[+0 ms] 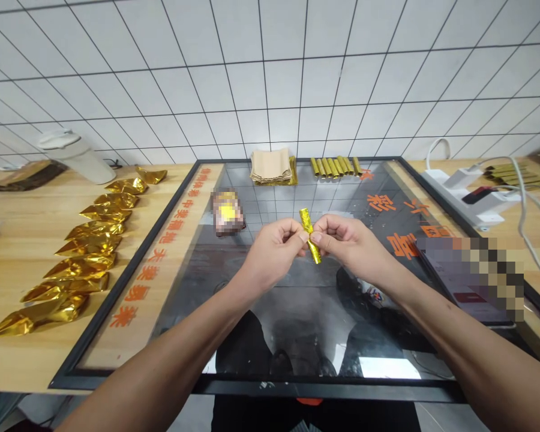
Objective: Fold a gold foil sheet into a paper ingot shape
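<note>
Over the middle of the glass panel (261, 324), my left hand (279, 243) and my right hand (342, 237) pinch a small gold foil roll (306, 218) between thumbs and fingers. The roll tilts slightly, its upper end leaning left and its lower end showing below my fingertips. Its middle is hidden by my thumbs. Beyond my hands, a row of similar gold rolls (335, 167) lies near the panel's back edge. Left of that row is a stack of brown paper pieces (270, 165) with gold showing at its side. A blurred small packet (227, 213) lies left of my hands.
Twisted gold foil pieces (78, 265) line the wooden table (9, 258) at left, with a white lidded cup (78, 156) behind. A power strip (465, 198) with cables, a phone-like device (465, 279) and more gold strips (513, 174) are at right. A tiled wall (281, 84) rises behind.
</note>
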{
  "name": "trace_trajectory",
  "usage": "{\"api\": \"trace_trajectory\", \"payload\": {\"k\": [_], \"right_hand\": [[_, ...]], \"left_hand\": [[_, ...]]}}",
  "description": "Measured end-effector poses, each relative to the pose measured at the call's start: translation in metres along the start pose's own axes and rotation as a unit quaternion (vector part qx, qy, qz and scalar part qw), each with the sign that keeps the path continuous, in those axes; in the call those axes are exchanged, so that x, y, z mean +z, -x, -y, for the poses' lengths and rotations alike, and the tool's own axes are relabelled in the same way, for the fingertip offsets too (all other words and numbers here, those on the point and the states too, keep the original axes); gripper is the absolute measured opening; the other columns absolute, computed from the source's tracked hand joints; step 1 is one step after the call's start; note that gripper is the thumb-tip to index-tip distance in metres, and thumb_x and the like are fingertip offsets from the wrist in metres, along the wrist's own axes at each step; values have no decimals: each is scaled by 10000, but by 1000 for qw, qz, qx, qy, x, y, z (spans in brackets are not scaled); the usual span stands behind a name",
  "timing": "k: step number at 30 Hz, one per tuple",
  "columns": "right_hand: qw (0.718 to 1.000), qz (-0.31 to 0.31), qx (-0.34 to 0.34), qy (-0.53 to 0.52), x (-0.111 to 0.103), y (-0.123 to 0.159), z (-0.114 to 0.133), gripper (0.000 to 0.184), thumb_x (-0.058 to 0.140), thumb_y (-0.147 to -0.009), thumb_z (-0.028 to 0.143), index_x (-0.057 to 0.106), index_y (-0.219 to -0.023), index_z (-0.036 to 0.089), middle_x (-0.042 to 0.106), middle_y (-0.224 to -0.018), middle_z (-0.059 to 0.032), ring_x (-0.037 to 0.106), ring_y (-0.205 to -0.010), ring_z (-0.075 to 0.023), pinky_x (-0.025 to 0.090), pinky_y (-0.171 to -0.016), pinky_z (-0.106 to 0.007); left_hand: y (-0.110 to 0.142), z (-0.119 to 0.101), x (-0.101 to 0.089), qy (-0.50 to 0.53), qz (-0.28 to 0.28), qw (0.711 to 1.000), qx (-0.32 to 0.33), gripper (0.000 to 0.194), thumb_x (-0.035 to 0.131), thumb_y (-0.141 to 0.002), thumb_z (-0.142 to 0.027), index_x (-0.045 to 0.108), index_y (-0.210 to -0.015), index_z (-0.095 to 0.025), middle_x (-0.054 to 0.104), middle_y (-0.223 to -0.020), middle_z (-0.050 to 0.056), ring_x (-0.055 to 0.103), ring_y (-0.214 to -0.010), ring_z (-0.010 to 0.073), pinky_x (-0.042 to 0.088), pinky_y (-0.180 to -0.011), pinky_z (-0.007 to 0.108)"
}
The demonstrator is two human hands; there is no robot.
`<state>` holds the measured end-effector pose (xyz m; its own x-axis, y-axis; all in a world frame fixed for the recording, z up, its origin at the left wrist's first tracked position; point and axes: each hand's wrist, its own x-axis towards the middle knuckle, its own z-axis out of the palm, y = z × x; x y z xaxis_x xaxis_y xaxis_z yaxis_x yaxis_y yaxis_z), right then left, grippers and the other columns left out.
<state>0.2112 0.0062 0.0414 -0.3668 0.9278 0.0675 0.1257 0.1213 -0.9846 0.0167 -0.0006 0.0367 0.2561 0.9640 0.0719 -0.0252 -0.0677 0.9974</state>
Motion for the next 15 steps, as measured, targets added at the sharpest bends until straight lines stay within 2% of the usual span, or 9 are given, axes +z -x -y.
{"api": "trace_trajectory", "payload": {"k": [4,9,15], "right_hand": [[1000,-6,6,-14,1,0,2,420,812,-905,590,652,-838,207,612,-745,14,520,-686,-148,422,-653,-308],[999,23,26,-9,0,0,5,382,818,-907,545,665,-852,199,629,-778,7,539,-729,-154,432,-703,-312],[999,-7,33,11,-5,-1,-3,371,806,-904,541,663,-840,205,611,-755,13,503,-698,-147,383,-656,-309]], "left_hand": [[0,0,2,14,-5,1000,-1,286,741,-871,-409,601,-751,-190,627,-700,-13,605,-679,129,516,-689,261],[0,-1,1,3,-47,999,-2,260,745,-870,-403,629,-794,-183,647,-739,-10,621,-691,128,513,-706,264],[-1,-4,0,4,-24,999,-37,273,781,-847,-424,673,-806,-177,686,-752,0,633,-702,130,530,-712,263]]}}
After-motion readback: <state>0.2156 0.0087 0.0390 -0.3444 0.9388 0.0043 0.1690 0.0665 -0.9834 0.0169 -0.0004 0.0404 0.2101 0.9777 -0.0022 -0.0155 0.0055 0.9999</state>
